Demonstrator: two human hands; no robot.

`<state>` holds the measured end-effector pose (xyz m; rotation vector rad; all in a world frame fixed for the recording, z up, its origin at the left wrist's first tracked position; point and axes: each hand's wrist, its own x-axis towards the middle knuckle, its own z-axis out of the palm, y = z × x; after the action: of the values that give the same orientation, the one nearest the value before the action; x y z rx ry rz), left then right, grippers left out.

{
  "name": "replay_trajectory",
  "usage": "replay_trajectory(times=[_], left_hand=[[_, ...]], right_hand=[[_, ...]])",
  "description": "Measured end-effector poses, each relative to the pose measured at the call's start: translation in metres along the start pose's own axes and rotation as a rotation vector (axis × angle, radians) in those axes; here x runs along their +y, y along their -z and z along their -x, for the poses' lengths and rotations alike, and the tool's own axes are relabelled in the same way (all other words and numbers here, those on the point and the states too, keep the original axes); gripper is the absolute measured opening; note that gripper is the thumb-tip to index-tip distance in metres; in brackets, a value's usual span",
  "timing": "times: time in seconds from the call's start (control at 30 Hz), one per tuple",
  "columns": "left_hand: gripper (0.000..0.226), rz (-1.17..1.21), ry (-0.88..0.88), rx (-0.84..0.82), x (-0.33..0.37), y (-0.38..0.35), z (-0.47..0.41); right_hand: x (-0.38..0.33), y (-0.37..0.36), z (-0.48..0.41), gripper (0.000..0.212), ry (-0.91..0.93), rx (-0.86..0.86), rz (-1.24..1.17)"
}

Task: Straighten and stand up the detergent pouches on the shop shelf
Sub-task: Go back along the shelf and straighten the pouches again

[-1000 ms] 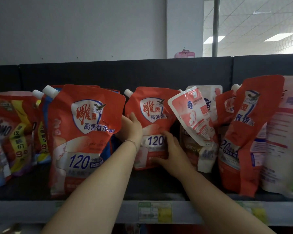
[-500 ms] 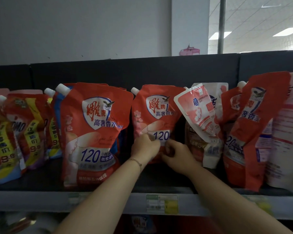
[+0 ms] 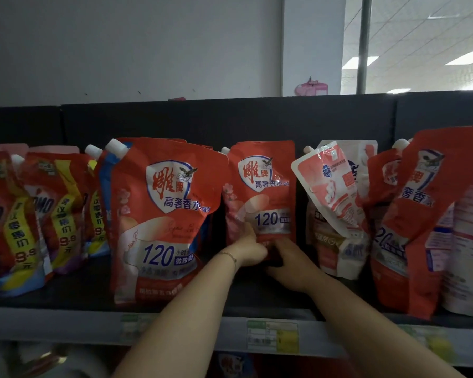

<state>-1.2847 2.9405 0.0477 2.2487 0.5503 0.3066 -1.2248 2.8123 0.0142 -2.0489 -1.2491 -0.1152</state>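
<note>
A red spouted detergent pouch (image 3: 264, 186) stands upright at the back middle of the dark shelf (image 3: 74, 290). My left hand (image 3: 247, 248) grips its lower left part, and my right hand (image 3: 291, 261) grips its bottom right; the pouch's base is hidden behind both hands. A larger red pouch (image 3: 161, 214) of the same brand stands nearer the front, to the left. To the right, a white-and-pink pouch (image 3: 331, 189) leans tilted over other pouches, and a tall red pouch (image 3: 418, 214) leans at the far right.
Red-and-yellow pouches (image 3: 47, 211) crowd the shelf's left end. A pale pouch (image 3: 467, 241) fills the right edge. Price tags (image 3: 272, 336) run along the shelf's front lip. A dark back panel (image 3: 230, 118) rises behind the pouches, with a white wall above.
Both hands slid down from the sides of the middle red pouch to its bottom edge and now hold it close together. The pouch stands straighter; the view shifted slightly.
</note>
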Motion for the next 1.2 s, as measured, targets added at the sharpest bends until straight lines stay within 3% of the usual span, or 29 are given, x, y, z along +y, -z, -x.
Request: replay_trajectory(times=[0.23,0.37,0.47,0.7,0.97,1.07,1.2], left_hand=[[0.085,-0.058,-0.174,0.110,-0.002,-0.003,0.019],[0.025,-0.237,-0.211,0.021,0.004,0.009,0.043],[0.006,-0.285,-0.279,0.002,0.011,0.021,0.066],[0.019,-0.384,-0.411,-0.068,0.005,0.043,0.120],[0.011,-0.608,-0.792,0.432,-0.033,0.090,0.174],[0.009,-0.673,-0.777,0.547,-0.051,0.113,0.186],[0.008,-0.688,-0.576,0.684,-0.081,0.134,0.196]], right_hand=[[-0.012,0.003,-0.001,0.038,0.017,0.063,0.008],[-0.024,0.009,0.002,0.033,-0.014,0.004,0.101],[-0.036,0.018,0.008,0.022,-0.011,0.064,0.099],[-0.065,0.019,0.021,0.014,-0.043,0.072,-0.014],[-0.110,-0.005,0.021,0.015,0.014,0.018,-0.081],[-0.126,-0.015,0.019,0.033,-0.016,-0.090,-0.233],[-0.144,-0.026,0.015,0.044,-0.046,-0.206,-0.533]])
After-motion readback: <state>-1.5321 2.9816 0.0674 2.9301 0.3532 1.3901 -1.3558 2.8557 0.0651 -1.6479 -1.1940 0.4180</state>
